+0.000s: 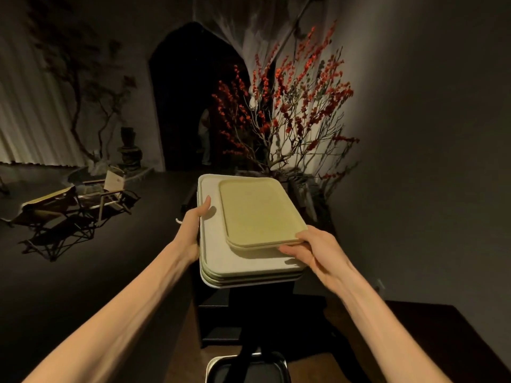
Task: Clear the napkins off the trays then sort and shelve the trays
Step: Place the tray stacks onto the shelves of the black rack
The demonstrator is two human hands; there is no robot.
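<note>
Head view: stack of pale large trays point(213, 252) held in mid-air above a dark stand point(215, 319). Small green tray point(260, 211) lies on top, toward the right. Left hand point(193, 217) grips the stack's left edge, thumb over the rim. Right hand point(312, 250) pinches the green tray's near right corner. Red-berried branches point(290, 106) behind.

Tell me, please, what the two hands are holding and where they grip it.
A stack of trays. The left hand grips its left edge, thumb on top; the right hand grips the near right corner, at the smaller top tray.
</note>
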